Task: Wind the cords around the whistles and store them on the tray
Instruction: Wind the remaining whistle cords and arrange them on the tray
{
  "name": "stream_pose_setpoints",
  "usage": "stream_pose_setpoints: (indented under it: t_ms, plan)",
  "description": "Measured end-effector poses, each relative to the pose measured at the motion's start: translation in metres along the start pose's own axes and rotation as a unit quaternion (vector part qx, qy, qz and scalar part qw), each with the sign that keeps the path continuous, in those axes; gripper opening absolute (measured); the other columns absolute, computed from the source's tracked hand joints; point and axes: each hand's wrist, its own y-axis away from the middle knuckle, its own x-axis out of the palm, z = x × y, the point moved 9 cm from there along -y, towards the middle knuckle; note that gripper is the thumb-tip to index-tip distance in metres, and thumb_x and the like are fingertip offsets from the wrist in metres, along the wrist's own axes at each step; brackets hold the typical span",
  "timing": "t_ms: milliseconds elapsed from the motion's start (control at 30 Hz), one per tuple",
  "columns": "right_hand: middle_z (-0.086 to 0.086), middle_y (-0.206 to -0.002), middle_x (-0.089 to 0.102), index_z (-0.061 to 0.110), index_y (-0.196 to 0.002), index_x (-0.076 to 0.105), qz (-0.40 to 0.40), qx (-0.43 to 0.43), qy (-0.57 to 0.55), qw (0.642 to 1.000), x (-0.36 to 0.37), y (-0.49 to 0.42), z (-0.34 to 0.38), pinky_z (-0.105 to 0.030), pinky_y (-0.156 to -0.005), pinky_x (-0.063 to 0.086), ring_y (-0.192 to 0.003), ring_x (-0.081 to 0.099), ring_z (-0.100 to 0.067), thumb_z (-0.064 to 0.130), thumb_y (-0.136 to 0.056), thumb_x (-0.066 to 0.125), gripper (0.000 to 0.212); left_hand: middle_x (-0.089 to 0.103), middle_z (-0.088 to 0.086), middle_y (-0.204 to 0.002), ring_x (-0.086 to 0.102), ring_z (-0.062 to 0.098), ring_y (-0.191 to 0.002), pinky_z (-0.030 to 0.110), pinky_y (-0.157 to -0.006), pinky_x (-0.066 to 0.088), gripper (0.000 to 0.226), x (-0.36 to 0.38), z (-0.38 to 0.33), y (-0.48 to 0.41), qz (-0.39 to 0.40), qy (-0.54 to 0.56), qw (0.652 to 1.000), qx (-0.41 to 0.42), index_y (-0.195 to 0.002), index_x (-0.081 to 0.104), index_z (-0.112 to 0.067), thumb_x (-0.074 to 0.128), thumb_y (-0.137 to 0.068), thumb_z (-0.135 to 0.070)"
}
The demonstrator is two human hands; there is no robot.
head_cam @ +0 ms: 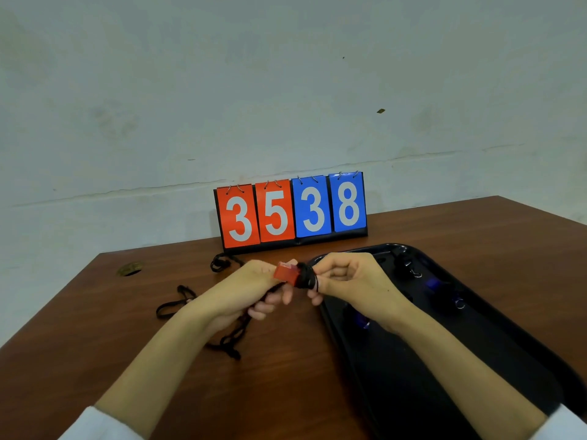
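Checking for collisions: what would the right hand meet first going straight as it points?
The right hand, pinching black cord, would likely meet the red plastic whistle held by the left hand.

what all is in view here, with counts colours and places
red plastic whistle: one, red, held between both hands
black cord: one, black, partly wound on that whistle, tail trailing to the table
loose black cords: two, black, on the table left of the hands
blue whistles: at least two, blue, on the tray
black plastic tray: one, black, table's right side
flip scoreboard: one, red and blue, far edge
brown wooden table: one, brown
left hand: grips the whistle
right hand: pinches the cord
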Motion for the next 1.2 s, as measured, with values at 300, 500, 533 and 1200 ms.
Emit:
stream_pose_setpoints:
  t_ms: [300,500,533,1200]
  plan:
    - [-0.004,-0.072,0.071,0.011,-0.084,0.068,-0.158,0.033,-0.002,0.987,-0.032,0.001,-0.013,-0.021,-0.066,0.055,-0.065,0.068,-0.014,0.001,-0.084,0.063,0.011,0.047,0.0,-0.05,0.025,0.007,-0.036,0.017,-0.035,0.019,0.032,0.013,0.01,-0.007,-0.02,0.011,1.0,-0.01,-0.088,0.053,-0.011,0.04,-0.098,-0.039]
    - [0.002,-0.077,0.07,0.017,-0.087,0.067,-0.241,0.06,0.121,0.961,-0.047,0.005,-0.024,-0.023,-0.072,0.056,-0.07,0.067,-0.008,0.01,-0.084,0.065,0.008,0.053,-0.002,-0.054,0.033,0.005,-0.035,0.017,-0.038,0.028,0.031,0.013,-0.003,-0.008,-0.06,-0.12,0.99,0.037,-0.087,0.058,-0.012,0.04,-0.099,-0.034]
    - [0.003,-0.077,0.069,0.017,-0.088,0.067,-0.241,0.06,0.134,0.959,-0.046,0.006,-0.024,-0.022,-0.072,0.055,-0.07,0.067,-0.007,0.011,-0.084,0.065,0.007,0.053,-0.002,-0.054,0.035,0.004,-0.035,0.015,-0.038,0.03,0.029,0.013,-0.006,-0.007,-0.064,-0.142,0.987,0.045,-0.087,0.058,-0.013,0.041,-0.098,-0.033]
    - [-0.005,-0.08,0.071,0.009,-0.085,0.068,0.079,0.019,0.121,0.989,0.027,0.005,-0.019,-0.026,-0.074,0.056,-0.071,0.068,-0.016,0.007,-0.083,0.066,0.004,0.05,-0.004,-0.048,0.044,0.004,-0.045,0.021,-0.059,0.042,0.042,-0.02,-0.021,0.0,-0.102,-0.209,0.967,0.105,-0.062,0.062,-0.016,0.057,-0.071,-0.057]
